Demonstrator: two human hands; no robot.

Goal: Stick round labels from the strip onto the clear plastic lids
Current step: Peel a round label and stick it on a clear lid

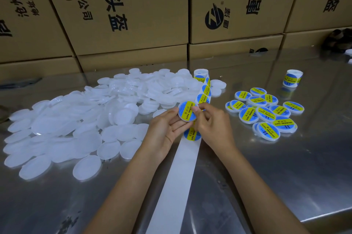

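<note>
My left hand (165,129) holds a clear plastic lid (186,111) at the middle of the steel table, the lid's face covered by a blue and yellow round label. My right hand (210,122) pinches the lid's right edge, thumb pressing on the label. Under both hands runs the label strip (203,92), coming from a roll (200,74) behind them. One more label (192,134) sits on the strip just below my hands. The bare white backing (177,182) trails toward me.
A big heap of unlabelled clear lids (80,119) covers the table's left half. Several labelled lids (264,111) lie in a pile to the right. A second label roll (292,78) stands at the back right. Cardboard boxes (133,14) wall off the far side.
</note>
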